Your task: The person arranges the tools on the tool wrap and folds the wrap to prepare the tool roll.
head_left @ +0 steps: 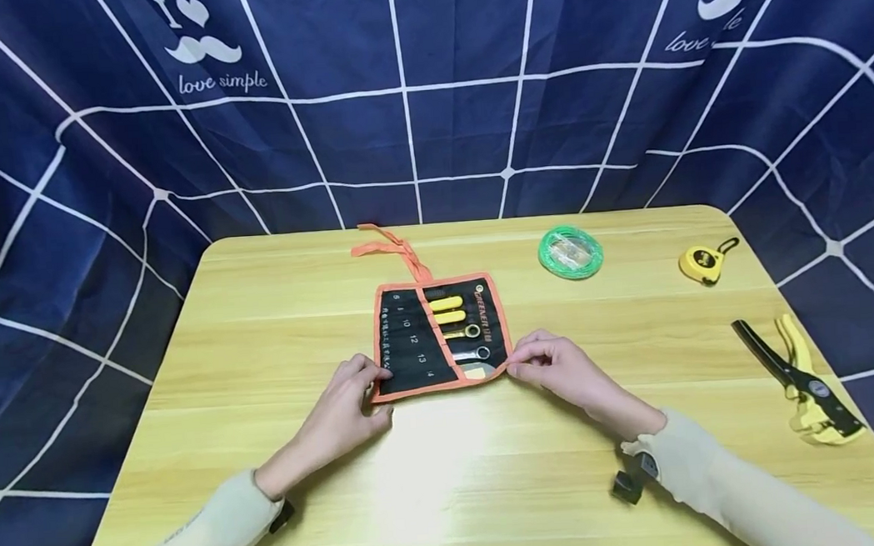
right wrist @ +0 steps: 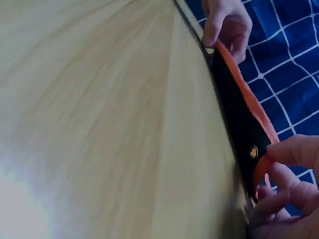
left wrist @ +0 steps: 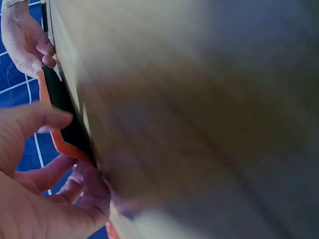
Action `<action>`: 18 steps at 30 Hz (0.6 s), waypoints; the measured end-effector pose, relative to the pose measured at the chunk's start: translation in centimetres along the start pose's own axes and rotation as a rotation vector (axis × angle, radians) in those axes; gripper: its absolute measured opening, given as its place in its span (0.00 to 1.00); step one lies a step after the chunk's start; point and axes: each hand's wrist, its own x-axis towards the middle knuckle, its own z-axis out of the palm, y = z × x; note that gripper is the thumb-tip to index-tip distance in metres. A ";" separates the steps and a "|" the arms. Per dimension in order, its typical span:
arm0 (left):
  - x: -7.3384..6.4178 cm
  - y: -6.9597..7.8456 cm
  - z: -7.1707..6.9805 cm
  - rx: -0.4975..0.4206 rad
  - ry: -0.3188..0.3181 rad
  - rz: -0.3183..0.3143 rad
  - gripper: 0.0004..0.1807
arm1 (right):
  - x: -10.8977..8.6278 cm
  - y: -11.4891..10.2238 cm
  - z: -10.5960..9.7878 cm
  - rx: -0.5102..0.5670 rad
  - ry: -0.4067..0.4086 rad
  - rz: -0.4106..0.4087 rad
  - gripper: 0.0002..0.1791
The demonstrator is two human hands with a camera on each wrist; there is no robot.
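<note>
A black tool pouch (head_left: 411, 345) with orange edging lies spread on the table, numbers printed down its left part. Its pockets hold yellow-handled tools (head_left: 448, 310) and two wrenches (head_left: 473, 343) with ring ends showing. At the near right corner, my right hand (head_left: 559, 370) pinches the orange edge between thumb and fingers, and that corner bends upward. My left hand (head_left: 350, 399) rests at the near left corner, a fingertip on the black cloth and the thumb apart from it. In the left wrist view the thumb and fingers stand spread about the orange edge (left wrist: 62, 144).
Orange tie straps (head_left: 398, 250) trail from the pouch's far side. A green wire coil (head_left: 570, 252) lies at the back right. Farther right are a yellow tape measure (head_left: 702, 265) and black-and-yellow wire strippers (head_left: 808, 388). A navy curtain (head_left: 458, 130) hangs around the table.
</note>
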 end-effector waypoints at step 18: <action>2.1 0.5 -0.7 -0.545 0.064 -0.318 0.09 | 0.9 -2.0 0.3 -0.183 -0.072 -0.043 0.21</action>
